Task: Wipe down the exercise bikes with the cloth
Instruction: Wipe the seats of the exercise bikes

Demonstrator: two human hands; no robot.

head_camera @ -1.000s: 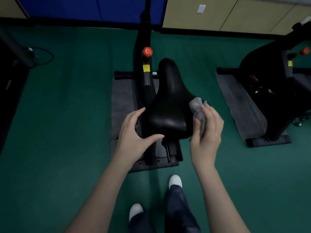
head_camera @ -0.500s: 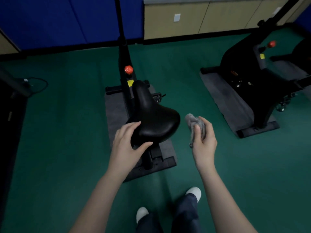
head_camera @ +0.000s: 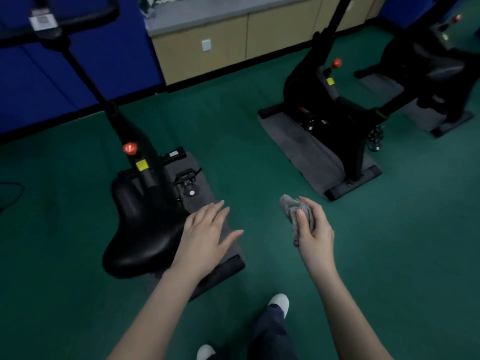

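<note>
The near black exercise bike's saddle (head_camera: 137,229) is at lower left, its post with a red knob (head_camera: 130,148) and handlebar (head_camera: 52,24) rising behind it. My left hand (head_camera: 205,232) hovers flat with fingers spread just right of the saddle, apart from it. My right hand (head_camera: 311,229) grips a crumpled grey cloth (head_camera: 292,209) in the air between the bikes. A second black bike (head_camera: 335,118) stands at upper right on its grey mat.
A third bike (head_camera: 428,66) stands at far right. Each bike sits on a grey mat (head_camera: 298,144) over green floor. Beige cabinets (head_camera: 220,45) and a blue wall panel (head_camera: 39,81) line the back. My white shoes (head_camera: 279,302) are at the bottom.
My left hand has let go of the saddle and drifted right. My right hand has carried the cloth off the saddle, and my view has swung right toward the second bike.
</note>
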